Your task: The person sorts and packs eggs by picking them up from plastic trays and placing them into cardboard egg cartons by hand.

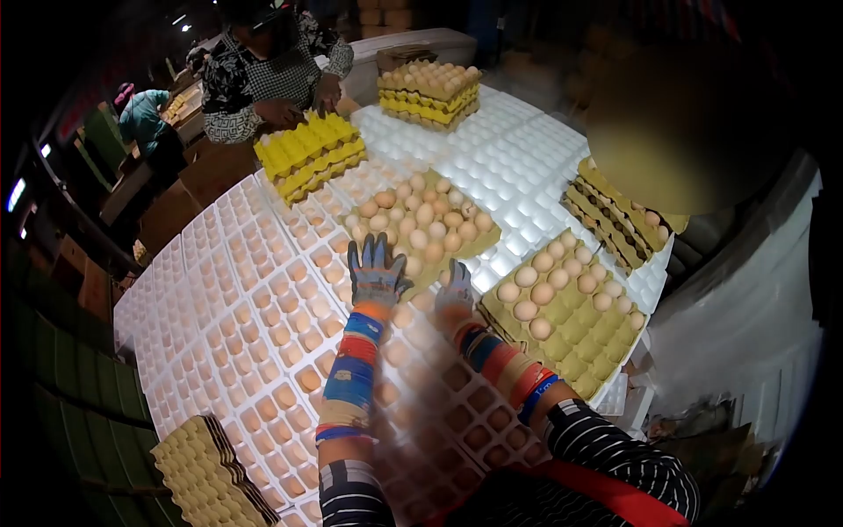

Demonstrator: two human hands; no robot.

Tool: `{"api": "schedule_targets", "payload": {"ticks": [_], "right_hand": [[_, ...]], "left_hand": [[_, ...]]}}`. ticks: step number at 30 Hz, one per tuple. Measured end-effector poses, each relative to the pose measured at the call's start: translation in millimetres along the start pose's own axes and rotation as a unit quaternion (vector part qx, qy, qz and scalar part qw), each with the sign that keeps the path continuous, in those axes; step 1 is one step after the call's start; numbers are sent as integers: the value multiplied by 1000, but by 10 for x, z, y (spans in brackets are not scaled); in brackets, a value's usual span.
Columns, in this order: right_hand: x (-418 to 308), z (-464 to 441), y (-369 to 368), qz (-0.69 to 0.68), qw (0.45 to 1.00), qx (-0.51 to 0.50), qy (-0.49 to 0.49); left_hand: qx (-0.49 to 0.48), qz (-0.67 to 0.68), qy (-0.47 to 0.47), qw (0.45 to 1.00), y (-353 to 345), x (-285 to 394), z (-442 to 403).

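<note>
A pale green tray (492, 235) heaped with loose eggs lies mid-table. My left hand (378, 270), in a grey glove, rests at its near left edge with the fingers spread and pointing away from me. Beside its near right edge is my right hand (454, 290), also gloved and partly blurred; its fingers look close together, and whether anything is under them is hidden. White trays (230, 303) with eggs in their square cells spread left and below my hands. Close to the right of my right hand sits another green tray (580, 338), partly filled with eggs.
A co-worker's hands touch a yellow tray stack (312, 154) at the back left. Another egg stack (430, 92) stands behind. Stacked trays lie at the right edge (615, 215) and near left corner (206, 474). Another person (143, 119) works far left.
</note>
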State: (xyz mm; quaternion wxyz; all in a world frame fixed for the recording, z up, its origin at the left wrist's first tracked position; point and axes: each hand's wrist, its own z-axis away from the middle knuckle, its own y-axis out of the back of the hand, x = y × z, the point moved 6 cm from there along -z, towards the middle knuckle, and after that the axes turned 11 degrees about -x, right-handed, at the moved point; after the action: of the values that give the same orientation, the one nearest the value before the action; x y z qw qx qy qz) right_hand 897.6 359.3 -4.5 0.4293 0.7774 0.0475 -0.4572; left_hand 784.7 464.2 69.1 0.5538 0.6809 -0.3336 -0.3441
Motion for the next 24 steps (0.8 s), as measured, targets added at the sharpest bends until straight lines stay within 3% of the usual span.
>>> {"api": "schedule_targets", "payload": {"ticks": [3,5,8,13,14,17,19,21,22,23,24], "right_hand": [[43,87,-77,29,999,12,14],[100,73,-258,195,980,-41,28],[-92,195,-128,359,922,-142,20],[-215,165,-84,333,927,-173,-16],[-315,177,16,327,928,-176,-22],[-724,382,481,90,953,-180,226],[-795,488,1184,123,933,-113,319],[-777,549,2028,149,894,-53,419],[-379,379,2369,80,947,-74,303],[0,279,2691,127,973,-14,192],[360,157,2986,188,973,-17,136]], "left_hand": [[10,20,16,1000,8,28,71],[28,35,28,999,-42,47,127],[-21,10,82,996,70,95,150],[-98,-33,184,978,170,109,137],[-64,11,219,974,118,89,173],[94,166,238,952,171,211,448],[201,209,142,946,193,524,688],[119,345,82,927,244,1003,927],[89,428,59,898,269,1251,1050],[62,611,74,786,57,1496,1145],[23,622,78,779,-155,1730,1186]]}}
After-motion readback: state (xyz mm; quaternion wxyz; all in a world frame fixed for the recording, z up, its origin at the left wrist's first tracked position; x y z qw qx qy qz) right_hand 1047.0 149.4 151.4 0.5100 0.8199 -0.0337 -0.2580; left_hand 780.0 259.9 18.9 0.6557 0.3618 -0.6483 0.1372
